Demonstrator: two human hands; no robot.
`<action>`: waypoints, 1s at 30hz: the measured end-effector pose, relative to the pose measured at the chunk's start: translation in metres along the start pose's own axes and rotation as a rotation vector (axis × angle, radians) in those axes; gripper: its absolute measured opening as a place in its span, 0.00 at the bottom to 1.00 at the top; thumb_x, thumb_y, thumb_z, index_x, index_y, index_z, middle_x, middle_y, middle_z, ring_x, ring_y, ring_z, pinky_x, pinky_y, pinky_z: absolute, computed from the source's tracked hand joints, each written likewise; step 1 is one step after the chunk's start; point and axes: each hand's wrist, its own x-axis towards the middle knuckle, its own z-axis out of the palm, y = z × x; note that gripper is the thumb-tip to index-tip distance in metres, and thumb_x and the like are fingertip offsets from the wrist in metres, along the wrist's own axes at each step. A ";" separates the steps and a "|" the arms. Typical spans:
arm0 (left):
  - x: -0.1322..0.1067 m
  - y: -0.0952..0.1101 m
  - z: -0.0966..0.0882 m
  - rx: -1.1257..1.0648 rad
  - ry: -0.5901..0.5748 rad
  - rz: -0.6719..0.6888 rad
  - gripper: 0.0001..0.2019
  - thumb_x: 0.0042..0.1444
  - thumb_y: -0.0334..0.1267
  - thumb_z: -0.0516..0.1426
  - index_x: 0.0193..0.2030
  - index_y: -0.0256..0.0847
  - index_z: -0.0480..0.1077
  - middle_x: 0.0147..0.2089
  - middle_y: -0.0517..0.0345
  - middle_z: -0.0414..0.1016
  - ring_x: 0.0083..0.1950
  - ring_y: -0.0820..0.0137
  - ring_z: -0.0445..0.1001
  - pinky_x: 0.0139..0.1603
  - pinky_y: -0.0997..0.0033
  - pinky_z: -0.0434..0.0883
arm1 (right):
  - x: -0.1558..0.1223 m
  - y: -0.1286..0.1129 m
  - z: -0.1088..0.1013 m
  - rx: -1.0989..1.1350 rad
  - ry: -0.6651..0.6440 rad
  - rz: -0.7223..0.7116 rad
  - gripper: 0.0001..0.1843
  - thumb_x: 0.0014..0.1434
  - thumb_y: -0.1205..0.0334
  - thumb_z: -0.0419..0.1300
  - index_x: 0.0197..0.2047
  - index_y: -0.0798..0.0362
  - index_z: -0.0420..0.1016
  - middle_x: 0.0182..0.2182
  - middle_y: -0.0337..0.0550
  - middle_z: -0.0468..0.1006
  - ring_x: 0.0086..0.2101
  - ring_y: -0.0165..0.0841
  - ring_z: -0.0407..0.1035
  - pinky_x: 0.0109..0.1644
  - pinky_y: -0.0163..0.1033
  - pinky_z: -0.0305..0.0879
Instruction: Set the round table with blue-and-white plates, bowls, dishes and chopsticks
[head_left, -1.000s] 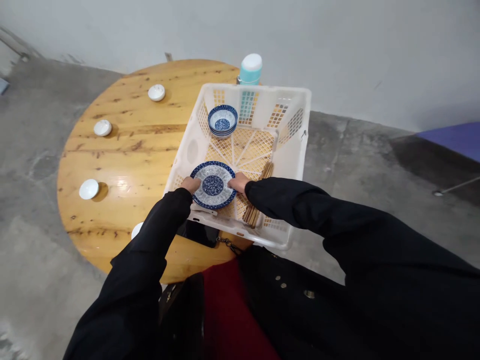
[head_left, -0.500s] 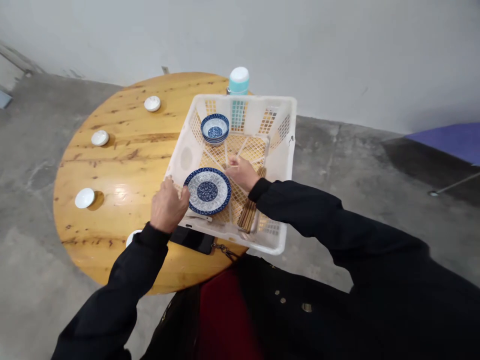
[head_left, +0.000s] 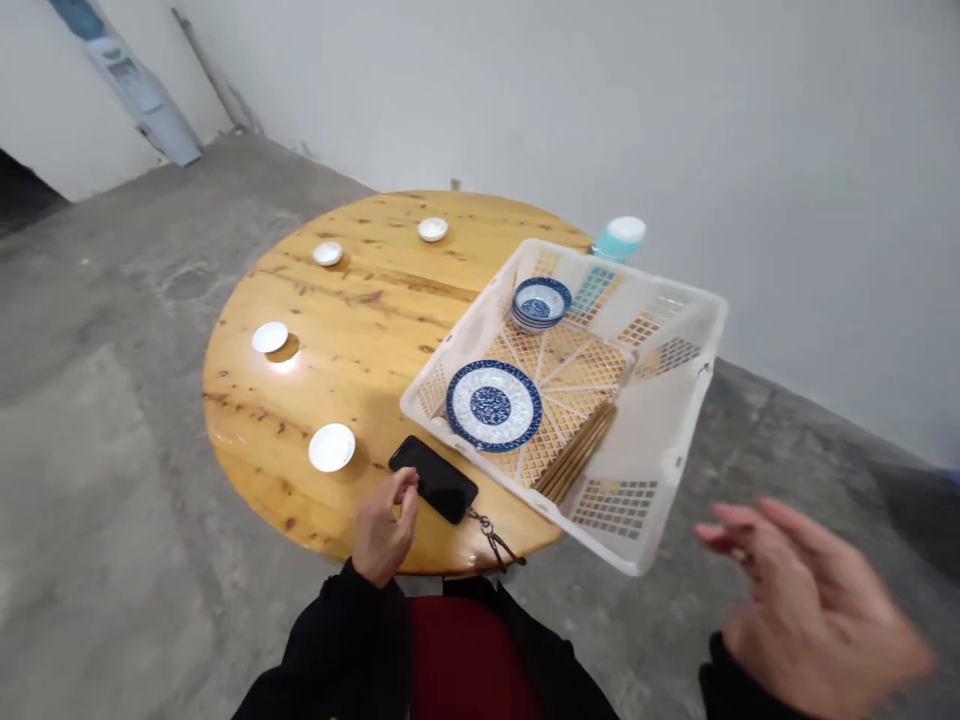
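Observation:
Over the near edge of the wooden table, my left hand (head_left: 385, 528) is empty, its fingers loosely curled and the thumb apart. It is nearest to a black phone (head_left: 439, 482) with a cord strap; whether it touches the phone I cannot tell. My right hand (head_left: 814, 605) is off to the right, beyond the white plastic basket (head_left: 679, 420), slightly blurred, with fingers apart and nothing in them. Inside the basket lie a blue-and-white plate (head_left: 493, 405), a stack of blue-rimmed bowls (head_left: 541, 302) and a bundle of wooden chopsticks (head_left: 576, 455).
Several small white dishes, such as one near dish (head_left: 331, 447), are spread along the left of the round table (head_left: 360, 350). A turquoise bottle (head_left: 621, 240) with a white lid stands behind the basket. A water dispenser (head_left: 139, 85) stands at the far left wall.
Both hands have left the basket: the left moved from its near-left rim towards the phone, the right came out and away to the right. The view has shifted, showing more on the left.

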 end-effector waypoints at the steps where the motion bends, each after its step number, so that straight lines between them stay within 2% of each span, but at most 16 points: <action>1: -0.010 -0.005 -0.004 -0.023 -0.029 -0.004 0.13 0.65 0.39 0.51 0.49 0.40 0.73 0.44 0.51 0.83 0.43 0.69 0.82 0.46 0.71 0.78 | -0.024 0.005 -0.003 -0.022 -0.036 0.056 0.16 0.57 0.56 0.68 0.46 0.55 0.80 0.33 0.42 0.81 0.27 0.31 0.74 0.36 0.41 0.71; 4: -0.039 -0.024 -0.025 -0.066 -0.087 -0.003 0.12 0.64 0.38 0.51 0.47 0.42 0.74 0.43 0.53 0.83 0.42 0.69 0.82 0.45 0.72 0.77 | -0.103 0.022 0.002 -0.023 -0.237 0.300 0.20 0.54 0.51 0.69 0.44 0.58 0.80 0.31 0.44 0.82 0.26 0.32 0.75 0.33 0.39 0.73; 7: -0.073 -0.052 -0.057 -0.071 -0.076 -0.039 0.13 0.63 0.39 0.51 0.47 0.42 0.74 0.44 0.53 0.83 0.44 0.68 0.82 0.47 0.71 0.76 | -0.182 0.033 0.018 0.022 -0.504 0.519 0.23 0.51 0.46 0.69 0.41 0.57 0.79 0.31 0.47 0.83 0.25 0.33 0.75 0.31 0.39 0.73; 10: -0.115 -0.091 -0.094 -0.064 -0.067 -0.153 0.15 0.62 0.42 0.51 0.47 0.43 0.75 0.45 0.52 0.83 0.44 0.67 0.82 0.47 0.70 0.76 | -0.253 0.034 0.034 0.047 -0.771 0.607 0.24 0.50 0.43 0.68 0.40 0.56 0.79 0.30 0.48 0.82 0.25 0.34 0.75 0.29 0.38 0.73; 13: -0.161 -0.133 -0.129 -0.099 -0.057 -0.329 0.16 0.60 0.46 0.51 0.46 0.44 0.76 0.44 0.52 0.83 0.45 0.64 0.82 0.48 0.68 0.76 | -0.309 0.029 0.048 0.013 -0.995 0.624 0.25 0.51 0.42 0.66 0.40 0.55 0.78 0.30 0.47 0.81 0.25 0.33 0.75 0.29 0.38 0.72; 17: -0.213 -0.179 -0.172 -0.217 0.008 -0.521 0.18 0.58 0.50 0.52 0.45 0.43 0.75 0.42 0.51 0.83 0.45 0.62 0.82 0.49 0.64 0.76 | -0.363 0.019 0.069 -0.033 -1.168 0.613 0.24 0.50 0.42 0.65 0.39 0.54 0.76 0.29 0.46 0.81 0.25 0.32 0.74 0.30 0.38 0.71; 21: -0.242 -0.206 -0.202 -0.316 0.139 -0.615 0.23 0.56 0.54 0.52 0.47 0.39 0.74 0.44 0.46 0.83 0.47 0.59 0.82 0.50 0.59 0.76 | -0.403 0.007 0.098 -0.030 -1.339 0.578 0.20 0.49 0.46 0.64 0.38 0.54 0.75 0.28 0.43 0.80 0.24 0.30 0.73 0.29 0.36 0.69; 26: -0.258 -0.243 -0.224 -0.392 0.222 -0.686 0.27 0.54 0.58 0.54 0.49 0.37 0.73 0.47 0.42 0.82 0.49 0.57 0.81 0.50 0.57 0.77 | -0.445 -0.001 0.138 -0.073 -1.547 0.548 0.16 0.50 0.52 0.62 0.37 0.54 0.74 0.27 0.40 0.79 0.23 0.28 0.72 0.29 0.34 0.67; 30: -0.247 -0.276 -0.249 -0.401 0.266 -0.728 0.28 0.54 0.59 0.53 0.49 0.37 0.73 0.47 0.41 0.82 0.49 0.57 0.81 0.51 0.57 0.77 | -0.478 -0.001 0.179 -0.143 -1.659 0.563 0.11 0.51 0.59 0.59 0.37 0.55 0.74 0.26 0.39 0.79 0.23 0.27 0.72 0.28 0.32 0.65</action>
